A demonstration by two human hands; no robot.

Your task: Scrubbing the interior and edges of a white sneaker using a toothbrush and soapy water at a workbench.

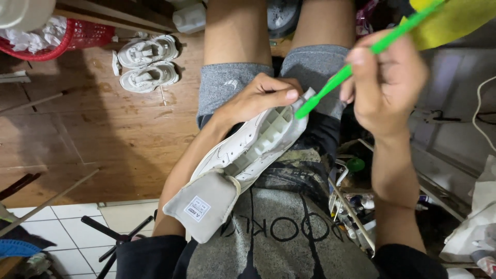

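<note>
My left hand (258, 98) grips a white sneaker (248, 150) over my lap, sole side turned up, its grey tongue (204, 204) flopping toward me. My right hand (385, 82) holds a green toothbrush (356, 62) by its handle. The brush head rests against the ridged sole near the toe, right beside my left thumb. I am seated, with grey shorts and a dark printed shirt below the shoe.
A pair of white sneakers (147, 64) lies on the wooden floor at upper left, near a red basket (77, 36) holding white items. A yellow cloth (454, 20) is at upper right. Clutter and bottles (356, 196) sit to my right; white tiles at lower left.
</note>
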